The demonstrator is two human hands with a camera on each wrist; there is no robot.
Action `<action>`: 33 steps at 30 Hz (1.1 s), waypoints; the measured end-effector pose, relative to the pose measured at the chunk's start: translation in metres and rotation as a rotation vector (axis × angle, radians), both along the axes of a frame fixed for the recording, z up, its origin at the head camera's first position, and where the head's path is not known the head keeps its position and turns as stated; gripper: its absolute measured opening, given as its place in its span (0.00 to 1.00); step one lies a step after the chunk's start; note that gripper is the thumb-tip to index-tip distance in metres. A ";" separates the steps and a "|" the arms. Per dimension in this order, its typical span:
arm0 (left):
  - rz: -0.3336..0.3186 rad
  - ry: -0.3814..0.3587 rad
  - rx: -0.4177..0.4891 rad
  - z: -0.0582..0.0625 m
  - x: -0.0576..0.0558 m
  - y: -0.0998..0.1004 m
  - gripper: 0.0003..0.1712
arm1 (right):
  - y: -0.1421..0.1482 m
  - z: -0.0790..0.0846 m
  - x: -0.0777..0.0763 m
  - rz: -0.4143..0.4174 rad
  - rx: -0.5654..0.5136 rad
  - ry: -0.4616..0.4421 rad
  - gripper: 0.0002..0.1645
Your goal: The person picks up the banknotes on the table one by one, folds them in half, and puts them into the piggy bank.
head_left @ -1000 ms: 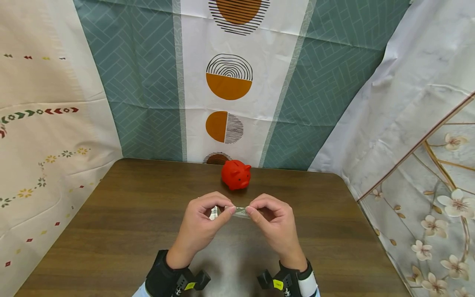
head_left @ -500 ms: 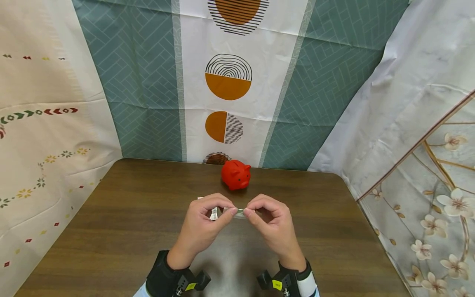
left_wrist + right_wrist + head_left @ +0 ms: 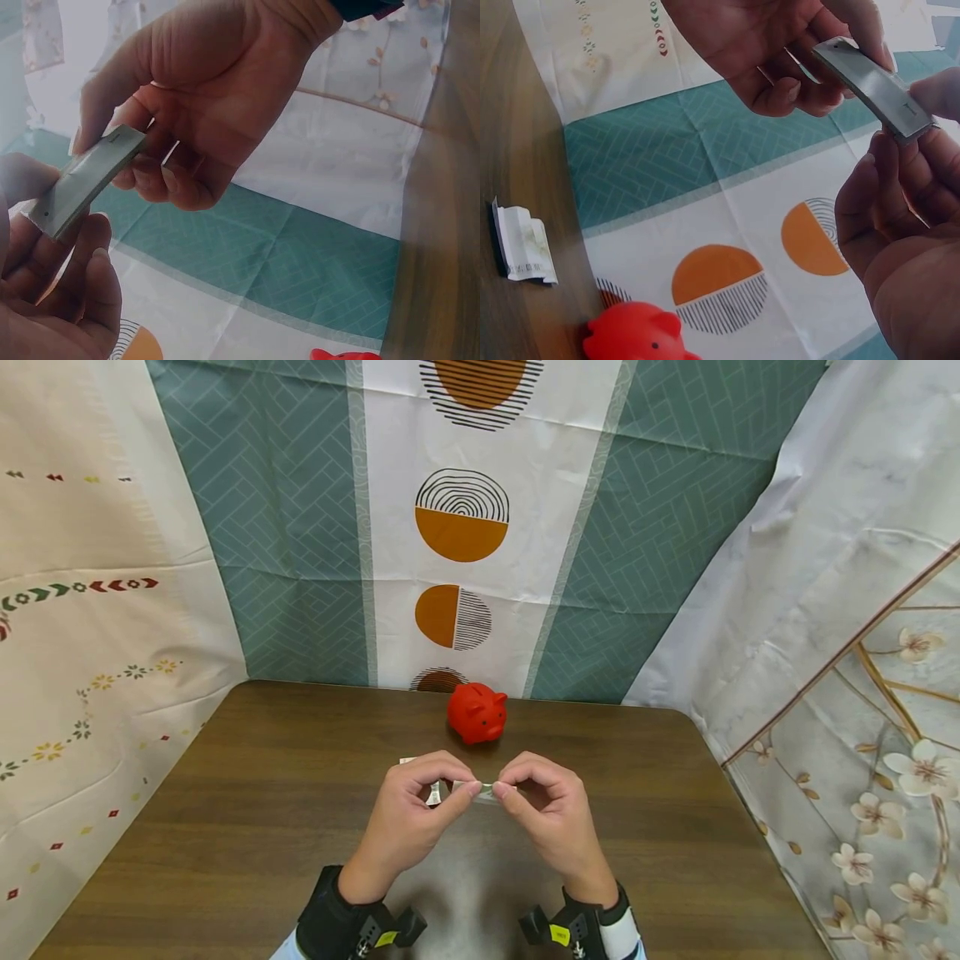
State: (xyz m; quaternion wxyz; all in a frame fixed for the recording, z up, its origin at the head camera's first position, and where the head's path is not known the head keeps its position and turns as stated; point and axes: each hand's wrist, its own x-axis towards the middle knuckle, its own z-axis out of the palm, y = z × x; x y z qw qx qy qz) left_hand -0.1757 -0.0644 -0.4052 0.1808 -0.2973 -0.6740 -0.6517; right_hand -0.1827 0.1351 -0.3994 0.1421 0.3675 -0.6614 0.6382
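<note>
Between my two hands is a narrow, flat strip of pale grey-green folded paper, with layered edges and a small dark mark near one end in the right wrist view. My left hand pinches one end of the strip between thumb and fingers. The other end is pinched by my right hand. Both are raised over the table. A creased white piece of printed paper lies on the table; in the head view my left hand partly covers it. Behind the hands stands a red piggy bank.
The brown wooden table has its far edge against a green and white patterned curtain. A cream cloth hangs on the left and a flowered cloth on the right.
Both hands have stayed almost in place, moving only slightly closer together since the earliest frame. They keep hold of the folded paper strip throughout. The piggy bank has not moved.
</note>
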 end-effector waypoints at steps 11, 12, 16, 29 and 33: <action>-0.021 0.013 -0.001 0.001 0.000 0.000 0.07 | -0.005 -0.002 -0.001 0.017 -0.017 0.023 0.11; -0.021 0.016 -0.003 0.000 0.000 0.000 0.07 | -0.005 -0.003 -0.001 0.017 -0.018 0.025 0.11; -0.023 0.018 -0.011 0.000 0.000 0.000 0.07 | -0.006 -0.002 0.000 0.014 -0.018 0.024 0.11; 0.050 0.143 0.039 0.000 0.002 0.007 0.10 | -0.015 -0.004 0.002 -0.198 -0.096 0.057 0.14; 0.043 0.255 0.072 -0.001 0.001 0.010 0.12 | -0.020 -0.005 0.004 -0.251 -0.123 0.071 0.13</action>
